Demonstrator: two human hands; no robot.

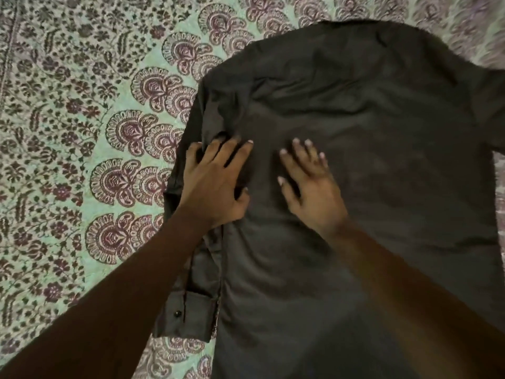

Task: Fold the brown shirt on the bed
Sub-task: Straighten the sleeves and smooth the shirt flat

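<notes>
both hands, left hand (216, 184) and right hand (308, 187), lie spread flat on the brown shirt (369, 138), likely smoothing it against the bed (68, 119) for folding.

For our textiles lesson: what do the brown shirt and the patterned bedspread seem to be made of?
The brown shirt: probably thin woven cotton or a blend, faint sheen; it creases softly. The bedspread: likely printed cotton, matte; flat floral print, no pile.

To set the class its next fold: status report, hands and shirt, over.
Both open: left hand, right hand, flat on brown shirt. Shirt spread on patterned bedspread, sleeve along its left edge. Only hands on top.
</notes>
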